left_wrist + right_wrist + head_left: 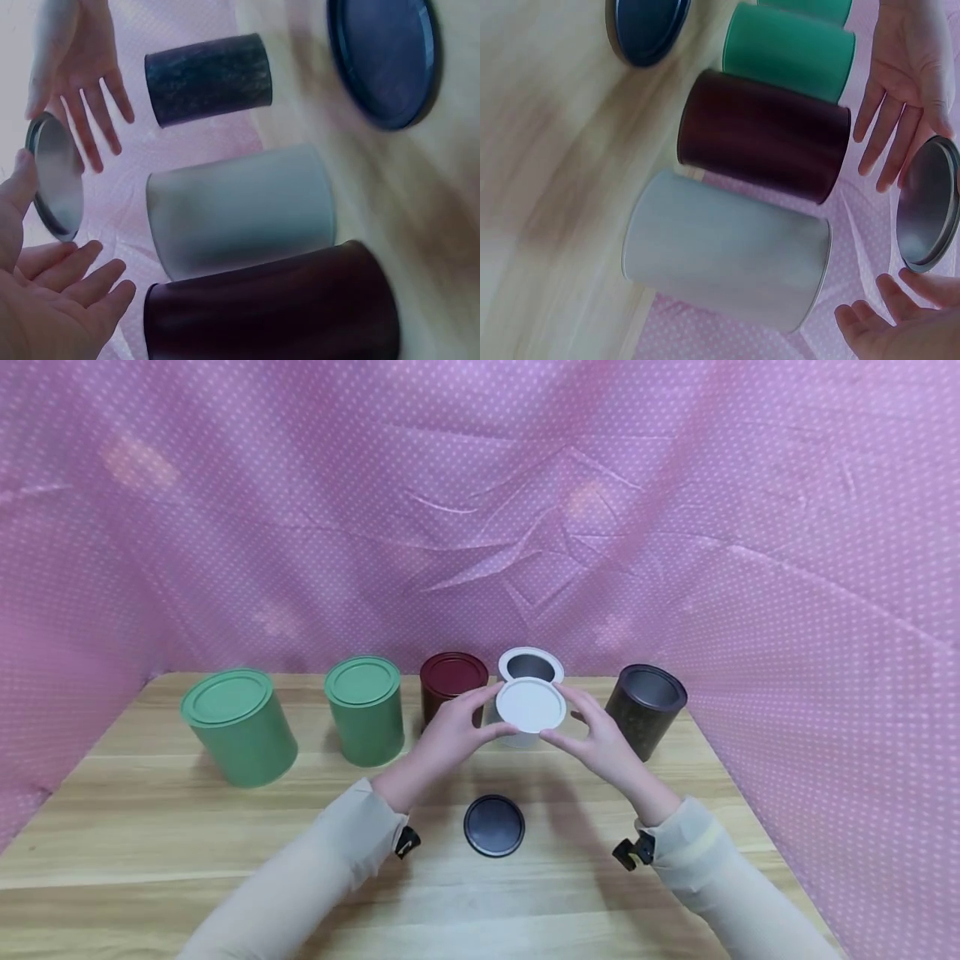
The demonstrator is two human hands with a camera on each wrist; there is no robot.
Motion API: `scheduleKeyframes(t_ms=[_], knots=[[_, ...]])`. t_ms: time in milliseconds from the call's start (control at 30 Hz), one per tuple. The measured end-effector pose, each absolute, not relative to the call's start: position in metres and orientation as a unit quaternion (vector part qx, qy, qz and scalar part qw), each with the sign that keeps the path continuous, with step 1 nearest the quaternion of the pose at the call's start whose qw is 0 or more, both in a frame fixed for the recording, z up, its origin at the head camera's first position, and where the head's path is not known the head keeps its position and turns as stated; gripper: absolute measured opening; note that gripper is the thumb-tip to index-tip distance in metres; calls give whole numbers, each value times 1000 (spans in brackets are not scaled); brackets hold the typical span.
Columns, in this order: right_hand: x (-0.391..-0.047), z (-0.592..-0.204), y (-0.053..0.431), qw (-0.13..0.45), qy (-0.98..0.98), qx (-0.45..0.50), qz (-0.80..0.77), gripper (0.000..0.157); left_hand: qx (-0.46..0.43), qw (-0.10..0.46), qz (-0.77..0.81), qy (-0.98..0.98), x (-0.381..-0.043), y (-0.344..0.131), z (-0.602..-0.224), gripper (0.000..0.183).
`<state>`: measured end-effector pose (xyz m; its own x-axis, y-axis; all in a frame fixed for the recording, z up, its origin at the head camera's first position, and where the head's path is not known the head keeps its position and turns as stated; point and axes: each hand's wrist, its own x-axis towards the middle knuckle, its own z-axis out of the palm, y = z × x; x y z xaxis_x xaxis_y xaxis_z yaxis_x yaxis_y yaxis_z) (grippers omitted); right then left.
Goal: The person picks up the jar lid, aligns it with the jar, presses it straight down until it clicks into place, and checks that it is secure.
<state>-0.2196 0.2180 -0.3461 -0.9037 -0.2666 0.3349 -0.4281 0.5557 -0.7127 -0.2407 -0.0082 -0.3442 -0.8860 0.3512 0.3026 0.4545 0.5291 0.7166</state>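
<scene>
Holds one white lid point(531, 705) up in the air by its edge, left fingers point(497, 732) clamped on one side and right fingers point(561, 742) clamped on the other. Has one white can point(727, 251) below and just past the fingers, standing on the desk point(150, 843), with its top open and a gap between rim and lid. Sits about as near to the left fingers as to the right, and runs longest up and down; shows no long way in the lid, being round and flat. Counts five cans in all: that white one, two green cans point(251, 743) with lids on, well off left of the left fingers, one dark red can point(765, 136), lid on, near the left fingers, and one black can point(641, 722), open, just right of the right fingers. Shows one black lid point(494, 826) lying flat, lower than the fingers and between the arms.
</scene>
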Motion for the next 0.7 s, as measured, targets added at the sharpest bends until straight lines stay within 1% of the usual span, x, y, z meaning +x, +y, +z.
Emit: scheduleKeyframes(t_ms=[100, 333, 533, 700], knots=[[-227, -343, 221, 87, -879, 188, 430, 68, -248, 59, -396, -882, -251, -6, -337, 68], [-249, -338, 227, 59, -873, 183, 447, 65, -252, 9, -331, -910, -277, -7, -321, 71], [-266, -338, 228, 41, -868, 182, 460, 64, -258, -25, -321, -911, -296, -7, -315, 71], [-275, -335, 228, 37, -875, 174, 451, 63, -261, -43, -324, -908, -309, -8, -312, 69]])
